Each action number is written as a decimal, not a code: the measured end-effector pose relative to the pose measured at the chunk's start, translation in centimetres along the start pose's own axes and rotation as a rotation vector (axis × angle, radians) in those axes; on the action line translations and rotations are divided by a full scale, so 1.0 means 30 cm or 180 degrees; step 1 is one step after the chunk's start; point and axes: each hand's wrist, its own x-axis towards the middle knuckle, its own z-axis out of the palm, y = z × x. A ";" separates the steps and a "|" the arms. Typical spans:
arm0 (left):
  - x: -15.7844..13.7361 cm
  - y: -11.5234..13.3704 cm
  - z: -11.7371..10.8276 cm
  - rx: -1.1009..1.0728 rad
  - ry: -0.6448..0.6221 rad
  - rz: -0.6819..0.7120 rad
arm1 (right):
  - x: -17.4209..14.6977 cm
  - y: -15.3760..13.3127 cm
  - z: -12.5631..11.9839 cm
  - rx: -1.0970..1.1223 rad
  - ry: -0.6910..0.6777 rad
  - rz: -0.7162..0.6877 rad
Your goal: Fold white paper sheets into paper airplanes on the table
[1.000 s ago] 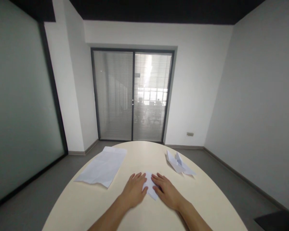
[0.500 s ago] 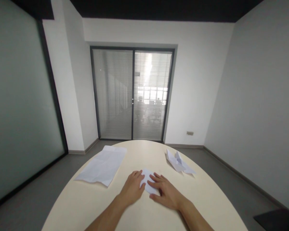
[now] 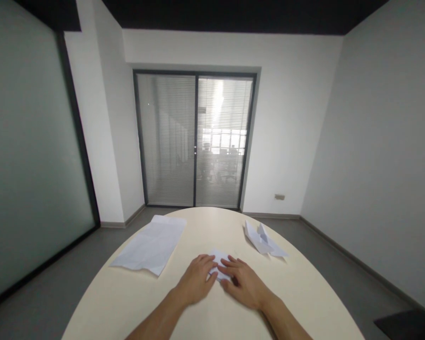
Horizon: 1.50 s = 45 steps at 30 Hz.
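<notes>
A small folded piece of white paper lies flat on the table between my hands, partly covered by them. My left hand rests over its left side, fingers stretched out and pressing on the paper. From the other side my right hand lies on the paper's right part, its fingers spread. The fingertips of both hands are close together over the paper's middle. How the covered part is folded is hidden.
The round cream table curves away in front of me. Several white paper sheets appear stacked at the left. A folded paper boat sits at the right. Beyond stand glass doors with blinds.
My left hand has shifted slightly right over the small paper, bringing its fingers nearer to the right hand's. Less of the paper shows. The sheets and the boat have stayed put.
</notes>
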 end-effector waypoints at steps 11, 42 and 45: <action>0.002 -0.016 0.014 -0.0108 0.0009 0.0048 | 0.010 0.000 -0.006 0.0045 0.0083 -0.0104; 0.021 0.002 0.000 -0.0140 -0.0053 -0.0273 | 0.021 0.073 0.050 -0.0075 0.0383 0.0354; 0.022 0.002 0.001 -0.0224 -0.0051 -0.0438 | 0.020 0.086 0.057 -0.0069 0.0441 0.0470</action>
